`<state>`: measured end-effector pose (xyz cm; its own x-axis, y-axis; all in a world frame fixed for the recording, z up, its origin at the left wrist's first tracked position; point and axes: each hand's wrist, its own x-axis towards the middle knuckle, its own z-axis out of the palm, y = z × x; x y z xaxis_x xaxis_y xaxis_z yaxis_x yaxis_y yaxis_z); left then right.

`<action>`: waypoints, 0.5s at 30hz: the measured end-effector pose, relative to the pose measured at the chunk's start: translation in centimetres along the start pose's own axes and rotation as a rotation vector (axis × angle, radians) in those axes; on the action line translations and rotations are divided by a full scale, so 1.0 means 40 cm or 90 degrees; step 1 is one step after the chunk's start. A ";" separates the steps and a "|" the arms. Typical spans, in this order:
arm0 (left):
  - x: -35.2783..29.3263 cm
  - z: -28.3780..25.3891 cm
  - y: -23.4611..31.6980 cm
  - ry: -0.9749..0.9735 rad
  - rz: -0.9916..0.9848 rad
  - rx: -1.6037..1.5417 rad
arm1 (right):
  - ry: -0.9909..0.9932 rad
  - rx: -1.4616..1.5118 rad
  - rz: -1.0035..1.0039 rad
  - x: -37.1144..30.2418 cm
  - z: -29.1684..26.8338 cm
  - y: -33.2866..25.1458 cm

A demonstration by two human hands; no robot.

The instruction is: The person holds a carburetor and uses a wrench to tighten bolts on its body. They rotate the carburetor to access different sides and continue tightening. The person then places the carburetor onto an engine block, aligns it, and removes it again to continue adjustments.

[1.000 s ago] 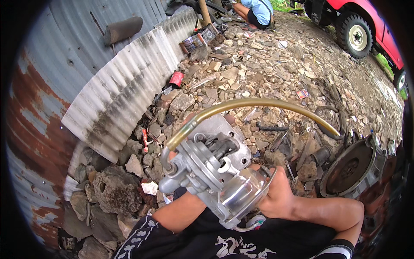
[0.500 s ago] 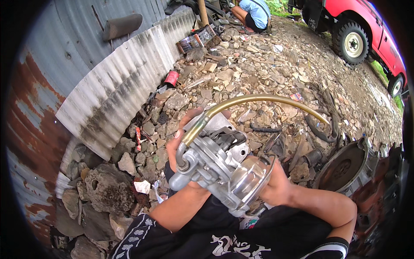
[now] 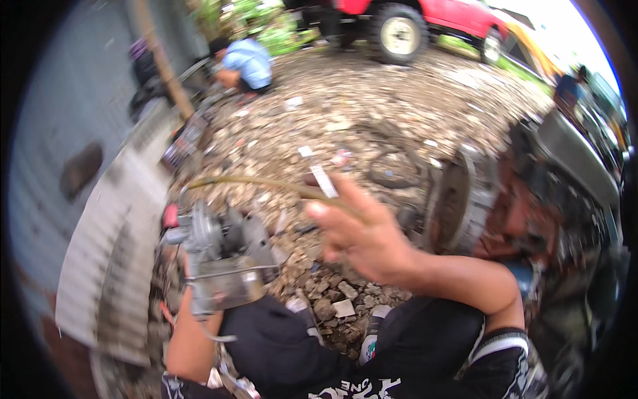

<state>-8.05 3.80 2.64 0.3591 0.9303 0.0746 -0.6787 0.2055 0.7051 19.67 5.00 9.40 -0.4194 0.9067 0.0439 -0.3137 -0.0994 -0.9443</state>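
On the left, a grey metal carburetor [image 3: 211, 233] with a clear bowl [image 3: 232, 286] and a wire clip is held up by my left hand [image 3: 188, 269], mostly hidden behind it. From the carburetor's top a yellowish hose [image 3: 252, 182] arches right to my right hand [image 3: 362, 229]. There the thumb and fingers close around the hose near its far end. A slim white stick [image 3: 322, 178] stands out beside the right fingertips; blur hides exactly what it is and whether the fingers hold it.
Rubble [image 3: 345, 292] lies between my legs. A round metal housing [image 3: 452, 196] and a heap of metal parts [image 3: 525, 219] stand right. Corrugated sheeting [image 3: 113, 266] flanks the left. Farther off are a crouching person [image 3: 246, 63], a red vehicle [image 3: 445, 13] and another person [image 3: 566, 90].
The carburetor has moved left and turned in my left hand. My right hand has left its bowl and gone up to the hose. The view has swung right and blurred.
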 end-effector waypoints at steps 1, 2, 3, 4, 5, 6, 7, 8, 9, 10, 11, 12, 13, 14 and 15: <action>0.015 -0.005 0.005 0.095 0.019 -0.006 | -0.006 0.082 -0.043 -0.010 0.022 0.008; 0.044 -0.006 0.003 0.180 0.036 -0.014 | 0.054 0.125 0.018 -0.026 0.042 -0.015; 0.104 0.038 -0.025 0.187 0.013 -0.044 | 0.010 0.049 -0.010 -0.033 0.019 -0.020; 0.160 0.063 -0.041 0.117 -0.072 -0.030 | 0.038 0.018 -0.067 -0.053 0.005 -0.017; 0.197 0.077 -0.045 0.062 -0.145 -0.011 | 0.049 -0.007 -0.115 -0.069 -0.008 -0.006; 0.230 0.112 -0.053 0.107 -0.133 -0.024 | 0.083 -0.041 -0.139 -0.085 -0.034 -0.003; 0.267 0.081 -0.048 0.183 -0.081 -0.077 | 0.111 -0.071 -0.157 -0.098 -0.055 0.007; 0.304 0.072 -0.053 0.089 -0.096 -0.017 | 0.146 -0.044 -0.126 -0.105 -0.077 0.020; 0.342 0.064 -0.062 -0.006 -0.108 0.040 | 0.183 -0.017 -0.096 -0.114 -0.100 0.033; 0.389 0.035 -0.075 -0.050 -0.099 0.025 | 0.227 0.076 -0.033 -0.119 -0.124 0.030; 0.402 0.078 -0.105 -0.047 -0.105 -0.006 | 0.269 0.171 0.027 -0.125 -0.150 0.029; 0.398 0.132 -0.139 -0.043 -0.110 -0.036 | 0.337 0.205 -0.022 -0.134 -0.168 0.028; 0.398 0.118 -0.138 -0.094 -0.127 -0.054 | 0.373 0.218 -0.032 -0.144 -0.174 0.012; 0.409 0.099 -0.149 -0.149 -0.151 -0.075 | 0.416 0.227 -0.038 -0.154 -0.189 -0.008; 0.418 0.078 -0.162 -0.201 -0.177 -0.093 | 0.457 0.237 -0.043 -0.164 -0.202 -0.029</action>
<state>4.37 17.07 1.52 0.7032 0.7002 0.1234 -0.6038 0.4964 0.6237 29.68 2.49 7.57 0.2199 0.9450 -0.2423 -0.6350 -0.0499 -0.7709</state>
